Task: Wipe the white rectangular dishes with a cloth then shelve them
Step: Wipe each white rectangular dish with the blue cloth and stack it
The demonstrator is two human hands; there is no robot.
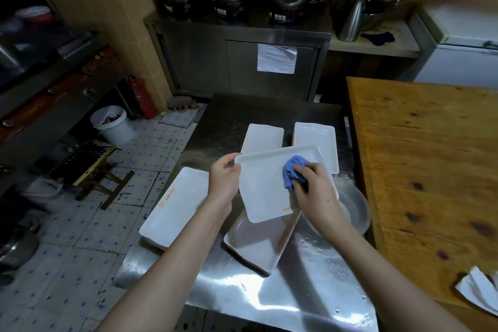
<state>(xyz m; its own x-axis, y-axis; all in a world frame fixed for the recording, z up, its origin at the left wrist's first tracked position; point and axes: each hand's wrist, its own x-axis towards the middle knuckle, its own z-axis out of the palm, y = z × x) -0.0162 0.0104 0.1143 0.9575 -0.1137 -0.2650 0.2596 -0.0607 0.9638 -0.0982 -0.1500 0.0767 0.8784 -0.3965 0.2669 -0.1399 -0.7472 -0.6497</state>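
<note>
My left hand point(224, 182) grips the left edge of a white rectangular dish point(262, 188), held tilted above the steel table point(283, 296). My right hand point(314, 187) presses a crumpled blue cloth point(292, 171) against the dish's upper right inside. Beneath it lies a stack of white dishes point(258, 245). Another white dish point(176, 207) rests at the table's left edge, overhanging it. Two more white dishes lie further back, one point(262, 137) in the middle and one point(315, 140) on the right.
A metal basin point(355, 210) sits right of the held dish, partly under my right arm. A wooden table point(425, 170) stands to the right with white paper point(477, 291) on it. A steel cabinet point(237, 56) with pots is behind. A white bucket point(113, 127) stands on the floor.
</note>
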